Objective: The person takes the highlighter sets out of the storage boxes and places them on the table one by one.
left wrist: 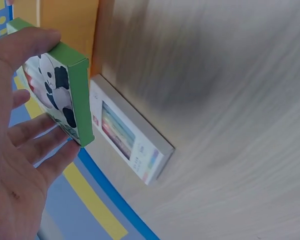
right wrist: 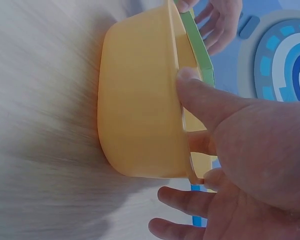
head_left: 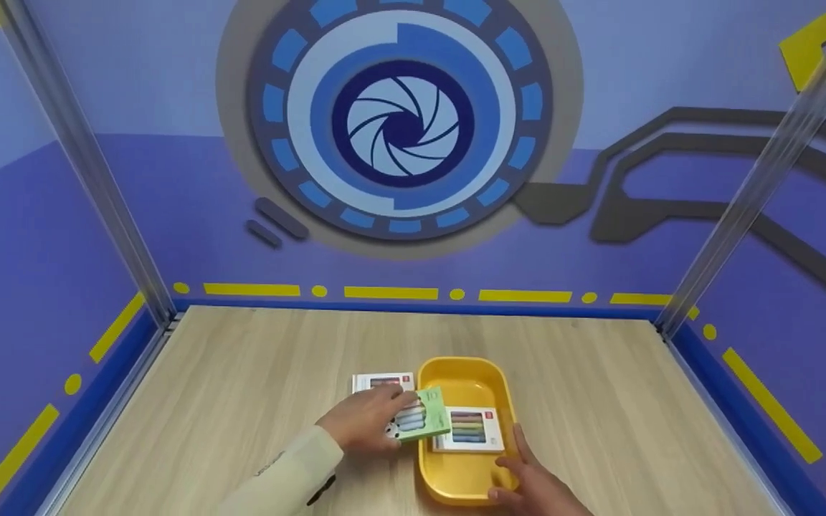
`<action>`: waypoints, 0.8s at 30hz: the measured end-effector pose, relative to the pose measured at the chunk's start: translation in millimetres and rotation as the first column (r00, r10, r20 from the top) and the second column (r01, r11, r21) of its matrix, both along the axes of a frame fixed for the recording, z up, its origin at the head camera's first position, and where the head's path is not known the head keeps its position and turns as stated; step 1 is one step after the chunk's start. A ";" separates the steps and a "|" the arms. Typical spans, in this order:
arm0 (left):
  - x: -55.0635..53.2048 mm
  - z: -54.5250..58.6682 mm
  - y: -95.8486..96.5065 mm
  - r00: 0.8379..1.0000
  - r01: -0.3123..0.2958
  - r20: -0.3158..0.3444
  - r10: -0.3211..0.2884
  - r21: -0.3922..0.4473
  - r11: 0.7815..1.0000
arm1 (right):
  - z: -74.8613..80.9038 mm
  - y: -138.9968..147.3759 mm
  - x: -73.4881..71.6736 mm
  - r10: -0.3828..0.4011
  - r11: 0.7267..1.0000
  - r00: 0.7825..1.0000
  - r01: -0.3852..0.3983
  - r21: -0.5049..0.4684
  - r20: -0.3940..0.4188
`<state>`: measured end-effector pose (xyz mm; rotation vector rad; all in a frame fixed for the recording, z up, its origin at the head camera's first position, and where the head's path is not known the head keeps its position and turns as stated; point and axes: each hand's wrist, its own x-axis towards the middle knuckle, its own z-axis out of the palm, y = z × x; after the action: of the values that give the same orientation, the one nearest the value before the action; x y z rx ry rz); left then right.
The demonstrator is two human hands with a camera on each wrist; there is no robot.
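One green box (head_left: pixel 424 419) is hanging over the yellow tray's (head_left: pixel 463 476) rim, on the side toward the table's (head_left: pixel 255 365) left edge. The tray is standing a little right of the table's middle, well apart from the far edge. I am reading the step as bringing the green box inside; I am favouring a level carry fully past the rim, then a gentle release beside the white box (head_left: pixel 468 430) already in the tray, not onto it. Another white box (left wrist: pixel 125 132) is lying on the table just beside the tray.

The left hand's (head_left: pixel 366 419) fingers are spreading only as wide as the green box, pinching it between thumb and fingertips at opposite edges. The right hand's (head_left: pixel 538 480) thumb and nearer fingers are pinching the tray's rim, steadying it, I am judging, while two fingers are extending free outside.
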<state>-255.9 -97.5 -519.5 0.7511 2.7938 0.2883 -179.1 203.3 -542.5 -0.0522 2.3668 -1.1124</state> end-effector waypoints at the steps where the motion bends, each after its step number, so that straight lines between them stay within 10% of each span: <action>1: 0.3 -0.7 -1.6 1.000 -0.004 0.004 0.004 -0.002 1.000 | -0.6 -0.3 0.5 0.013 1.000 1.000 -0.013 0.013 -0.016; 16: 6.6 -16.8 -21.6 0.999 -0.018 0.036 0.016 0.063 0.998 | -1.6 0.6 -1.0 0.091 0.988 0.993 -0.080 0.135 -0.077; 24: 6.2 -27.2 -28.0 0.997 -0.058 0.060 0.052 0.086 0.995 | -0.1 0.4 5.6 -0.013 0.999 1.000 0.014 -0.048 0.003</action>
<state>-249.7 -125.5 -546.8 0.6746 2.7663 0.4385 -173.5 203.6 -542.6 -0.0516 2.3408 -1.1753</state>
